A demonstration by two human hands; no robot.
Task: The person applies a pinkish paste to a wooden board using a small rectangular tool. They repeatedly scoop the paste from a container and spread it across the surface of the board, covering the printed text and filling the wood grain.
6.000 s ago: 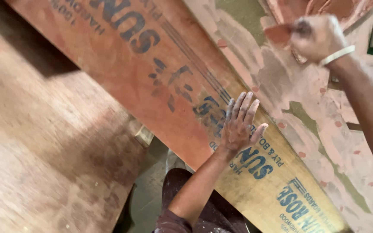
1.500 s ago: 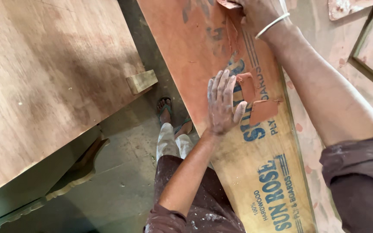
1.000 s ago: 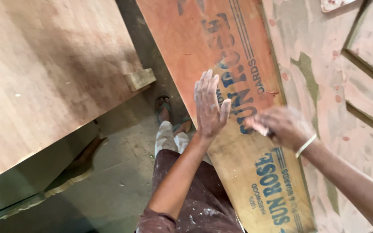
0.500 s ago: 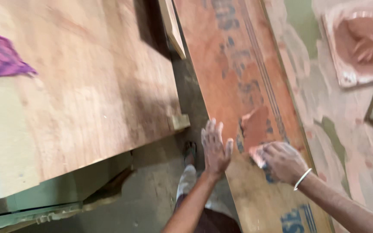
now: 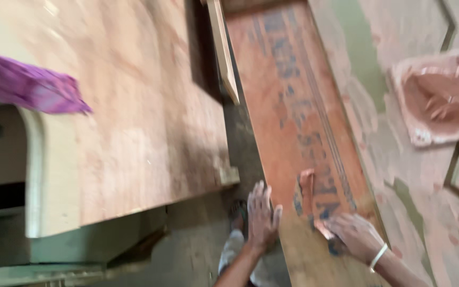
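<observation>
Plywood board (image 5: 314, 133), centre right of frame: reddish paste covers its upper length; lower end remains bare. Left hand (image 5: 261, 215) lies flat, fingers spread, holding nothing. Right hand (image 5: 354, 236) grips a scraper (image 5: 322, 228).

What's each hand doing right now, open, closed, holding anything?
Left hand: open, flat on the board edge, holding nothing.
Right hand: closed on a small scraper against the board.
</observation>
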